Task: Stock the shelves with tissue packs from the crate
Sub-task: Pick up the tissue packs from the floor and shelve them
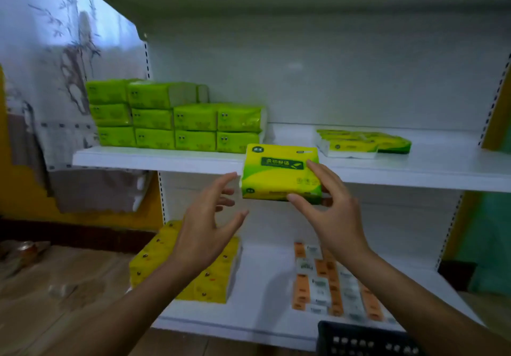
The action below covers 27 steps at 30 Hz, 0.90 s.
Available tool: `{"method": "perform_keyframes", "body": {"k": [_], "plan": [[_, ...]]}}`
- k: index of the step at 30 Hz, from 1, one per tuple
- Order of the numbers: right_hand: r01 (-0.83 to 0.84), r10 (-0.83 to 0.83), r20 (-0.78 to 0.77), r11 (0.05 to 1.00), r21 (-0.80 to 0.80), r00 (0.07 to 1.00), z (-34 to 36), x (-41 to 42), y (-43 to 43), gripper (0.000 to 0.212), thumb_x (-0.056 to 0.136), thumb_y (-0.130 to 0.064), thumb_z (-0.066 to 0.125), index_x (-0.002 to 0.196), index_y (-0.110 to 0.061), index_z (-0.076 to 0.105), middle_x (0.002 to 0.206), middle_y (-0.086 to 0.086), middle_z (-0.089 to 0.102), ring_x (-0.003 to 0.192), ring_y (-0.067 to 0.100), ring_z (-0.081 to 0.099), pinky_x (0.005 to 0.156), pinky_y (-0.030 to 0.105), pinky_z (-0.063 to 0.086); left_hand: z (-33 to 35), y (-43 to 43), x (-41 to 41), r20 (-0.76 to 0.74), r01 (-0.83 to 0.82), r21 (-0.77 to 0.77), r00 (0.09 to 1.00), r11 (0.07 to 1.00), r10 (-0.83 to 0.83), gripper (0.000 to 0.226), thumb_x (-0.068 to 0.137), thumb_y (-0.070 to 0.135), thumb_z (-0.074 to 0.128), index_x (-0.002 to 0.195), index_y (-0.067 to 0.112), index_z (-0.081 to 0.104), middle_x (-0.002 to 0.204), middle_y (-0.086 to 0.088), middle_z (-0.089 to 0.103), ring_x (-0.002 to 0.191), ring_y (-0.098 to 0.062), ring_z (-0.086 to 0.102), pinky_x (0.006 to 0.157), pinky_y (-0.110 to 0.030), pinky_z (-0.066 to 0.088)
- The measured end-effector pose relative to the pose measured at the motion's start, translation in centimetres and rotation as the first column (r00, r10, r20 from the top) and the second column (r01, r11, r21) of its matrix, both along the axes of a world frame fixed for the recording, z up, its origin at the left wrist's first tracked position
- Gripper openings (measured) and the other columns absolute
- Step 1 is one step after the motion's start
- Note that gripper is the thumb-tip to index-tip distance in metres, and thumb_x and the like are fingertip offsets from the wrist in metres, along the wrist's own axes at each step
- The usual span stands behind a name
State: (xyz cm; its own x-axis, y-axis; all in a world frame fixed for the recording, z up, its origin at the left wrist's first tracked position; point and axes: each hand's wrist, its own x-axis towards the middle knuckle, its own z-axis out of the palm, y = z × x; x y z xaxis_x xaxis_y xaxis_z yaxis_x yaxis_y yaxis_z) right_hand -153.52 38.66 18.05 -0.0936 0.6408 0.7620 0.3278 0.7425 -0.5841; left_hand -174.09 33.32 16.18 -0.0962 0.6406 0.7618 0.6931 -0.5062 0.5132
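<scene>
My right hand (329, 209) holds a yellow-green tissue pack (279, 173) in the air, thumb under its lower edge and fingers on its right side, just in front of the middle shelf's edge (154, 159). Just left of the pack, my left hand (210, 217) is spread with relaxed fingers and holds nothing; I cannot tell whether its fingertips touch the pack. A black crate (359, 339) shows at the bottom edge, its inside hidden.
On the middle shelf, stacked green packs (177, 117) fill the left and flat yellow-green packs (362, 141) lie at the right, with bare shelf between. The lower shelf (262, 286) carries yellow packs (213, 275) and orange-white packs (331, 281). Wooden floor lies at the left.
</scene>
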Motion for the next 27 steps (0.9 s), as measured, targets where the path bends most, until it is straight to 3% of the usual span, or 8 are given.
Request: {"method": "perform_keyframes", "body": {"k": [5, 10, 14, 17, 19, 21, 24, 27], "plan": [[0.034, -0.036, -0.029, 0.998, -0.050, 0.999, 2.6, 5.2, 0.8, 0.061, 0.075, -0.027, 0.075, 0.131, -0.030, 0.049, 0.133, -0.015, 0.045, 0.129, 0.005, 0.040, 0.106, 0.035, 0.039, 2.4, 3.0, 5.1, -0.078, 0.088, -0.008, 0.993, 0.996, -0.088, 0.060, 0.072, 0.057, 0.051, 0.127, 0.032, 0.044, 0.115, 0.014, 0.055, 0.101, 0.005, 0.054, 0.087, -0.019, 0.045], [0.149, -0.154, -0.065, 0.986, -0.077, 0.986, 4.6, 11.5, 3.1, 0.061, 0.075, -0.026, 0.076, 0.131, -0.028, 0.051, 0.136, -0.006, 0.051, 0.124, 0.011, 0.047, 0.098, 0.027, 0.044, 5.4, 7.5, 11.2, -0.115, 0.202, -0.064, 0.971, 0.977, -0.208, 0.068, 0.072, 0.062, 0.049, 0.132, 0.030, 0.041, 0.120, 0.013, 0.053, 0.101, 0.005, 0.051, 0.083, -0.001, 0.034], [0.226, -0.232, -0.066, 0.970, -0.086, 0.970, 5.8, 16.3, 6.2, 0.060, 0.074, -0.021, 0.077, 0.129, -0.026, 0.054, 0.130, -0.003, 0.056, 0.114, 0.015, 0.055, 0.089, 0.022, 0.050, 6.3, 10.6, 14.8, -0.163, 0.283, -0.129, 0.939, 0.950, -0.302, 0.062, 0.078, 0.048, 0.058, 0.131, 0.051, 0.024, 0.116, 0.015, 0.052, 0.106, 0.002, 0.050, 0.087, -0.021, 0.040], [0.302, -0.311, -0.069, 0.947, -0.113, 0.948, 6.7, 19.3, 9.7, 0.058, 0.075, -0.019, 0.076, 0.129, -0.022, 0.054, 0.124, -0.002, 0.058, 0.106, 0.015, 0.057, 0.079, 0.017, 0.045, 5.2, 14.0, 14.9, -0.351, 0.188, -0.097, 0.912, 0.977, -0.211, 0.055, 0.076, 0.057, 0.045, 0.128, 0.056, 0.026, 0.115, 0.013, 0.053, 0.108, -0.005, 0.050, 0.084, -0.024, 0.037], [0.368, -0.377, -0.034, 0.917, -0.151, 0.926, 7.2, 21.0, 12.4, 0.057, 0.079, -0.020, 0.074, 0.132, -0.018, 0.053, 0.128, 0.002, 0.057, 0.110, 0.018, 0.054, 0.086, 0.022, 0.040, 4.5, 16.6, 14.5, -0.450, 0.080, -0.053, 0.888, 0.995, -0.096, 0.056, 0.075, 0.059, 0.040, 0.128, 0.040, 0.043, 0.111, 0.007, 0.060, 0.101, -0.016, 0.056, 0.080, -0.030, 0.040], [0.447, -0.445, 0.050, 0.881, -0.155, 0.894, 7.9, 22.5, 15.0, 0.055, 0.083, -0.021, 0.070, 0.134, -0.015, 0.050, 0.133, 0.007, 0.054, 0.118, 0.024, 0.050, 0.093, 0.027, 0.038, 4.2, 18.8, 14.5, -0.518, -0.023, 0.037, 0.854, 0.999, 0.039, 0.053, 0.074, 0.057, 0.043, 0.113, 0.026, 0.060, 0.100, 0.003, 0.065, 0.089, -0.023, 0.063, 0.073, -0.035, 0.047], [0.498, -0.461, 0.209, 0.847, -0.187, 0.862, 8.5, 23.6, 18.3, 0.051, 0.086, -0.021, 0.065, 0.133, -0.012, 0.048, 0.130, 0.013, 0.055, 0.117, 0.028, 0.049, 0.087, 0.024, 0.035, 3.9, 20.5, 14.6, -0.564, -0.099, 0.129, 0.811, 0.987, 0.155, 0.047, 0.072, 0.058, 0.043, 0.098, 0.025, 0.065, 0.090, 0.005, 0.064, 0.079, -0.020, 0.064, 0.067, -0.034, 0.049], [0.464, -0.372, 0.323, 0.840, -0.283, 0.870, 8.1, 23.4, 20.6, 0.047, 0.089, -0.022, 0.062, 0.133, -0.015, 0.047, 0.128, 0.014, 0.055, 0.114, 0.027, 0.049, 0.077, 0.018, 0.031, 3.1, 20.9, 14.6, -0.570, -0.105, 0.164, 0.802, 0.981, 0.181, 0.045, 0.073, 0.058, 0.043, 0.099, 0.026, 0.062, 0.091, 0.006, 0.061, 0.080, -0.019, 0.061, 0.070, -0.032, 0.047]]}}
